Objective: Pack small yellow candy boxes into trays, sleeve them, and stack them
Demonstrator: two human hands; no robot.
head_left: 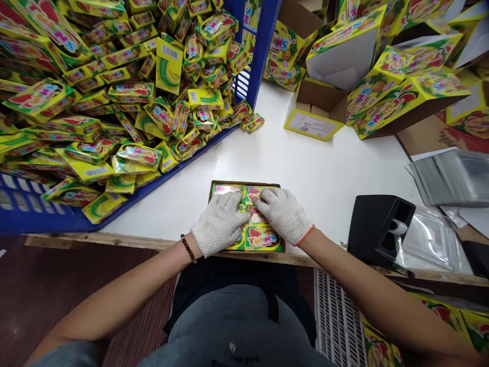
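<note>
A shallow carton [283, 243] stands on the white tabletop in front of me, filled with small yellow-green TWINS packs [263, 238]. My left hand [221, 223], in a white knit glove, lies over the left side of the packs with its fingers spread. Over their right side rests my right hand [281, 211], in a white glove with an orange cuff edge, fingertips on the packs and fingers a little apart. Neither hand grips a pack. Both gloves cover part of the packs, so some are hidden.
A blue plastic crate [153, 186] heaped with loose packs lies tipped at the left. One loose pack [252, 123] sits beside its edge. Open display boxes [315, 130] crowd the back right. A black tape dispenser [376, 232] and clear plastic sheets [454, 176] lie at the right.
</note>
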